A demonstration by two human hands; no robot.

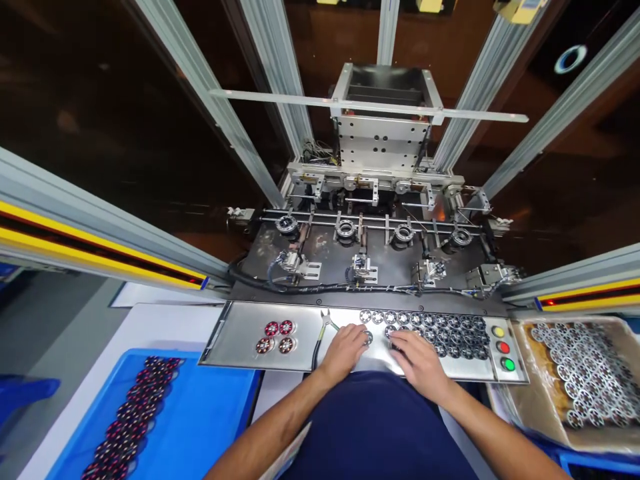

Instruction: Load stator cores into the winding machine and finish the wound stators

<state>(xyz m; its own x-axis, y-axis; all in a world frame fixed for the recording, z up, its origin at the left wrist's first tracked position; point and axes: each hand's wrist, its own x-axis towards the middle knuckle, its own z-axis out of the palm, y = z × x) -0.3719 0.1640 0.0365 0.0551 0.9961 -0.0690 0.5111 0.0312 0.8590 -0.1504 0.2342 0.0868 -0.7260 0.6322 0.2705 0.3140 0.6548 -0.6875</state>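
My left hand rests over the metal tray, its fingers closed on the edge of a small spoked metal disc. To its right, my right hand pinches another spoked disc at the near left end of the rows. Several more dark and silver discs stand in close rows beyond and beside the right hand. Just left of my left hand lies a pair of cutting pliers, its handles partly covered. Further left on the tray are several red-and-black discs with copper-coloured marks.
Behind the tray stands a machine with several ring-shaped holders. Yellow, red and green buttons sit at the tray's right end. A blue bin holds red-black discs; a lined box holds silver discs. Yellow-edged bars flank both sides.
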